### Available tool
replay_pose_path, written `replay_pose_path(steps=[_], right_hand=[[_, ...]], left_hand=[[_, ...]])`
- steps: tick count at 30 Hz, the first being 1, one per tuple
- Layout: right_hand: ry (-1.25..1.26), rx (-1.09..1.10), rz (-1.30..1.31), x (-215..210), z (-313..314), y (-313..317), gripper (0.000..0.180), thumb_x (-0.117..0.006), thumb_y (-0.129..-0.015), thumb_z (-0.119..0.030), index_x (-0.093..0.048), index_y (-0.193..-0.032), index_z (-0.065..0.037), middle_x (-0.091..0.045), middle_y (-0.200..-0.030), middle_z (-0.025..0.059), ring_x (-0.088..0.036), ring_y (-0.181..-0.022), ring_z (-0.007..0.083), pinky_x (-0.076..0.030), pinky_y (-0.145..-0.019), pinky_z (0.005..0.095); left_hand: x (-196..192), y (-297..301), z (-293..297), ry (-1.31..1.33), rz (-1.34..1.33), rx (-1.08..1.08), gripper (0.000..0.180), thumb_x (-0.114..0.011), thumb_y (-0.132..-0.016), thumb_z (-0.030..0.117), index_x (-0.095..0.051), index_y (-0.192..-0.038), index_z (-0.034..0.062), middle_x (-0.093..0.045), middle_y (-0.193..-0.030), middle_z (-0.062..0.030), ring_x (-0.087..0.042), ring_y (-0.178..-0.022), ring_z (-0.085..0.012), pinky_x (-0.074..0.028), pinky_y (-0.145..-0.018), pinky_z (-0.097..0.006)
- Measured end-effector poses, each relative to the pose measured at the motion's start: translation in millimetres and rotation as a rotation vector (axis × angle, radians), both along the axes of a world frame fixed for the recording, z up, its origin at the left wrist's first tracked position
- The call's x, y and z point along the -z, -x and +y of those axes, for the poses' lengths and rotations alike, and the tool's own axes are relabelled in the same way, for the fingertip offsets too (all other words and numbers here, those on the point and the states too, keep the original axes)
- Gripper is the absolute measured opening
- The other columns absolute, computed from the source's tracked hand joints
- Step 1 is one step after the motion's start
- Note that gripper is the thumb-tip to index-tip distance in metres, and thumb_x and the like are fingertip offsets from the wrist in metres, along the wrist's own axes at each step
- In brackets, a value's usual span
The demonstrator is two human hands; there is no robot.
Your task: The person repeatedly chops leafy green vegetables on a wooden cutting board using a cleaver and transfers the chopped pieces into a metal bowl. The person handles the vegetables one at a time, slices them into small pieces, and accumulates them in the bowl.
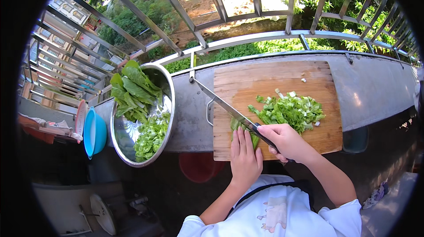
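Note:
On the wooden cutting board (278, 78), my left hand (245, 157) holds down a small bundle of green lettuce leaves (252, 137), its fingers lying together over them. My right hand (286, 141) is closed round the black handle of a long kitchen knife (227, 108). The blade slants to the far left, just beyond my left fingertips and over the leaves; whether its edge touches them I cannot tell. Chopped lettuce (295, 111) lies in a loose heap right of the blade, with a few pale bits farther back.
Left of the board a steel basin (172, 104) holds whole lettuce leaves (132, 89) and chopped greens (152, 137). Farther left is a blue plastic basin (98, 133). Metal railings (247, 56) run along the far side of the grey ledge (362, 91). Under it sits a red tub (198, 168).

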State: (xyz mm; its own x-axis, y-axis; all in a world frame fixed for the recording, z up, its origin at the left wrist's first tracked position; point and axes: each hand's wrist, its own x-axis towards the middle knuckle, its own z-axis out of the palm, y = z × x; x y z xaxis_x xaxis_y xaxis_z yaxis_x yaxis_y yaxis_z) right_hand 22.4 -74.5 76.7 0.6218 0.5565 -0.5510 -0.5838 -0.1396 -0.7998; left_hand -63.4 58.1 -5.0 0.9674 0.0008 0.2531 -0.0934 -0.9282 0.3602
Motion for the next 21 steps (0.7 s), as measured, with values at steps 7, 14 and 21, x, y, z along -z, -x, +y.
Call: replay_pose_path(steps=[7, 14, 21], right_hand=[[0.077, 0.064, 0.016, -10, -34, 15, 0.036, -0.048, -0.095, -0.031, -0.055, -0.115, -0.003, -0.045, -0.054, -0.0003, -0.038, -0.034, 0.0055, -0.031, -0.03, 0.0207], [0.032, 0.021, 0.114, -36, -63, 52, 0.04, -0.048, -0.095, -0.026, -0.047, -0.128, -0.002, -0.047, -0.055, -0.0014, -0.04, -0.036, 0.0041, -0.03, -0.034, 0.0187], [0.027, 0.018, 0.124, -26, -73, 70, 0.034, -0.05, -0.094, -0.022, -0.052, -0.122, -0.002, -0.045, -0.053, -0.0029, -0.038, -0.037, 0.0027, -0.03, -0.034, 0.0186]], left_hand=[[3, 2, 1, 0.055, -0.014, -0.032, 0.052, -0.05, -0.084, 0.016, -0.04, -0.127, -0.0114, -0.035, -0.136, -0.0285, -0.032, -0.129, -0.0405, -0.029, -0.102, -0.046], [-2, 8, 5, 0.12, 0.001, -0.061, 0.051, -0.045, -0.085, 0.009, -0.035, -0.132, -0.0064, -0.03, -0.141, -0.0249, -0.028, -0.133, -0.0341, -0.017, -0.105, -0.047], [7, 9, 4, 0.164, -0.057, -0.067, 0.051, -0.047, -0.083, 0.006, -0.037, -0.131, -0.0082, -0.032, -0.14, -0.0265, -0.03, -0.131, -0.0378, -0.023, -0.104, -0.046]])
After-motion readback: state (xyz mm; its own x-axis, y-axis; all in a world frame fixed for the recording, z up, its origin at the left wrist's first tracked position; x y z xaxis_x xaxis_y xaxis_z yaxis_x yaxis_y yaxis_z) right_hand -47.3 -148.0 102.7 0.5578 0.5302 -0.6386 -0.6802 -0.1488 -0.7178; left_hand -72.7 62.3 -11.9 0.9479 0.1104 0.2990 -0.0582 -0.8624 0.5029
